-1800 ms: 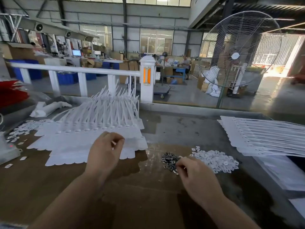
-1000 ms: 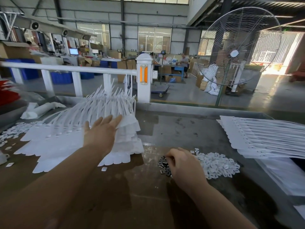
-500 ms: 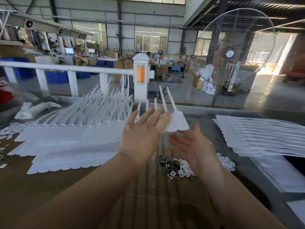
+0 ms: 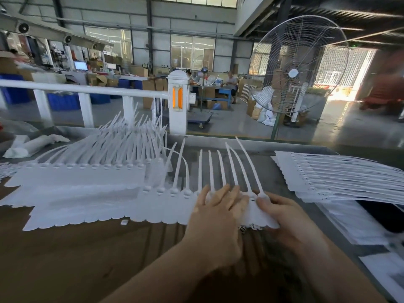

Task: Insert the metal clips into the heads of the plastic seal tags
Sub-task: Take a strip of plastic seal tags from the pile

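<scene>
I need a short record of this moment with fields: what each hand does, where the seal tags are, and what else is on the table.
left hand: flat, straight fingers press on the strip of seal tags
right hand: grips the strip's right end, thumb on top
strip position: lies on the table, tails pointing away
metal clips: almost hidden under the strip
left pile of tags: behind the strip
right stack of tags: far right, apart
</scene>
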Available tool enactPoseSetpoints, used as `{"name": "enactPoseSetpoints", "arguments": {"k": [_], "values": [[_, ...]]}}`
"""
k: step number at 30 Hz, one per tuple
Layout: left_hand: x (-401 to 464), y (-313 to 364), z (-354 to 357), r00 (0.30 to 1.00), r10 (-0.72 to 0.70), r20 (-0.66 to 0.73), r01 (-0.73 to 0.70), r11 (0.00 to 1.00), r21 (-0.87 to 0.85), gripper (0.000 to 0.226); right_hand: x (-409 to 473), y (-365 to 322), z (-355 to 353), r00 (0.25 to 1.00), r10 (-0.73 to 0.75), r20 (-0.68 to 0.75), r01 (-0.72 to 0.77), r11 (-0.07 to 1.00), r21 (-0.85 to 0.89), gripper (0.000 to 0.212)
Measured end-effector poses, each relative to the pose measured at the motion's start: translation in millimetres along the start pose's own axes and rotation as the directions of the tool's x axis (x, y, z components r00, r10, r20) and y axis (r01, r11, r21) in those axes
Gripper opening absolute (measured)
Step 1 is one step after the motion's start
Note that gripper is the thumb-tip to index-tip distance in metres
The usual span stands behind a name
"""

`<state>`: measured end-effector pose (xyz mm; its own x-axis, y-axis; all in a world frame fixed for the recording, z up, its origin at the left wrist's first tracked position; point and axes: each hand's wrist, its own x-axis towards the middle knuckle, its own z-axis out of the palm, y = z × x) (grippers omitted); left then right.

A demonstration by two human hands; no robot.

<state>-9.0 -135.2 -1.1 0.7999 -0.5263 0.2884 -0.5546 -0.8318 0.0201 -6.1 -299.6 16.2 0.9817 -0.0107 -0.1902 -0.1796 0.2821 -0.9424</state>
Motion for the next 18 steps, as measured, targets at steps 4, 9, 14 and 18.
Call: {"name": "enactPoseSetpoints", "arguments": {"k": [4, 9, 14, 18], "values": [[-18, -14, -6, 0.964, -0.157, -0.216, 0.071, 0.931, -0.357, 0.06, -3, 5, -17, 1.0, 0.014, -0.018, -0.014, 1.0, 0.002, 0.023], [-33, -52, -13, 0.672, -0.705, -0.226, 0.492, 0.653, -0.576, 0.055, -7, 6, -33, 0.999, -0.054, -0.004, 0.053, 0.997, -0.058, 0.025], [-36, -63, -23, 0.645, -0.722, 0.252, 0.463, 0.106, -0.88, 0.043, -7, 7, -43, 0.993, -0.115, 0.033, 0.117, 0.989, -0.09, 0.033], [-30, -56, -32, 0.776, -0.622, 0.1, 0.296, 0.219, -0.93, 0.028, -9, 7, -55, 0.993, -0.115, 0.024, 0.117, 0.99, -0.073, 0.04]]}}
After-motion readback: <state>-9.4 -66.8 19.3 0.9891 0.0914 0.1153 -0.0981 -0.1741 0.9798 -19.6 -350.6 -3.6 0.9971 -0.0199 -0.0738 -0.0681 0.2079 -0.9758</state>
